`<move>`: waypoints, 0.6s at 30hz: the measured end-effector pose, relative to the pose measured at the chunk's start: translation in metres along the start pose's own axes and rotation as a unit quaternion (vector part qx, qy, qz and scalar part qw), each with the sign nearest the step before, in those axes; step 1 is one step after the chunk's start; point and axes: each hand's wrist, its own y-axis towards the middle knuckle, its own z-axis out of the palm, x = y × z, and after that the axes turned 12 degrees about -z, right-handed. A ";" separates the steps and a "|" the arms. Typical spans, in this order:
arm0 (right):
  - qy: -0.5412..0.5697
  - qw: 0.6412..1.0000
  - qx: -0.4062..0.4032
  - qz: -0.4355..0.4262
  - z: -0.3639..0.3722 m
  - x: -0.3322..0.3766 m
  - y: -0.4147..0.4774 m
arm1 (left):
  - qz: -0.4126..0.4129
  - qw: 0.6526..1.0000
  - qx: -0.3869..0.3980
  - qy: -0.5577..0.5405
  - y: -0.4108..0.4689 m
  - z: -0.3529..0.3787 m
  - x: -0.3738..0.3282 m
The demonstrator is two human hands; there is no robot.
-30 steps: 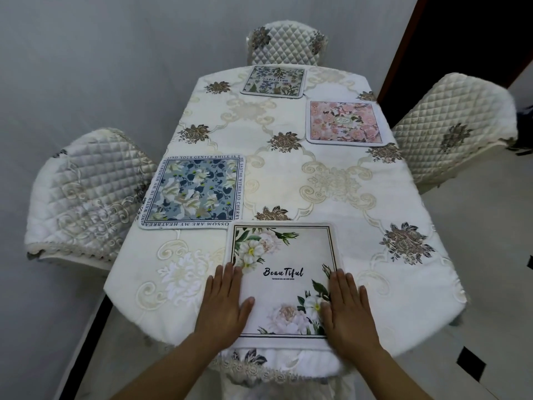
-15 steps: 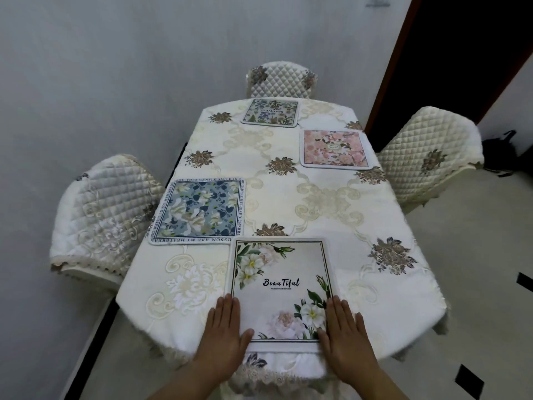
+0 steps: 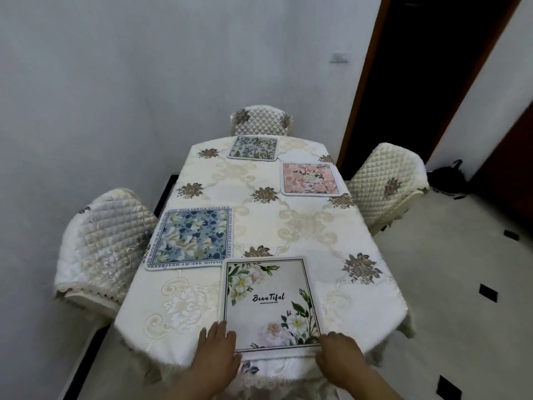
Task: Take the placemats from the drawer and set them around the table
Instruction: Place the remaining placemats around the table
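Both hands, left (image 3: 217,352) and right (image 3: 341,357), lie flat and open, gripping nothing. They're squaring the white square floral placemat (image 3: 269,304) to the desk (image 3: 360,298) edge, probably the last one.

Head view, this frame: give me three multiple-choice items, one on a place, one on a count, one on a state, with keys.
1. Where does the pink placemat lie?
A. before the right-side chair
B. before the left-side chair
C. on the floor

2. How many placemats are on the table?
A. two
B. four
C. six

3. How is the "Beautiful" placemat?
A. rolled up
B. folded in half
C. flat, hands at its near corners

Key: 1 A, it sits by the right chair. 2 B, four show. 3 C, the left hand and right hand touch its near corners.
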 end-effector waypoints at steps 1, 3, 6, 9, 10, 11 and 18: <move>0.006 1.000 -0.005 0.009 -0.012 0.002 -0.009 | 0.010 1.000 -0.014 -0.015 -0.007 -0.017 -0.003; 0.011 0.999 -0.028 0.030 -0.036 0.003 -0.031 | 0.035 0.998 -0.046 -0.020 -0.019 -0.052 -0.011; 0.006 0.996 -0.074 0.045 -0.072 0.003 -0.068 | 0.077 0.992 -0.099 -0.013 -0.033 -0.096 -0.021; 0.000 0.992 -0.115 0.060 -0.104 0.002 -0.109 | 0.106 0.984 -0.143 -0.016 -0.048 -0.130 -0.033; -0.006 0.990 -0.125 0.067 -0.112 0.001 -0.123 | 0.115 0.981 -0.153 -0.018 -0.055 -0.140 -0.040; -0.012 0.989 -0.131 0.074 -0.120 -0.001 -0.137 | 0.124 0.979 -0.161 -0.014 -0.063 -0.150 -0.047; -0.019 0.975 -0.187 0.115 -0.146 -0.025 -0.232 | 0.197 0.957 -0.214 0.004 -0.119 -0.193 -0.119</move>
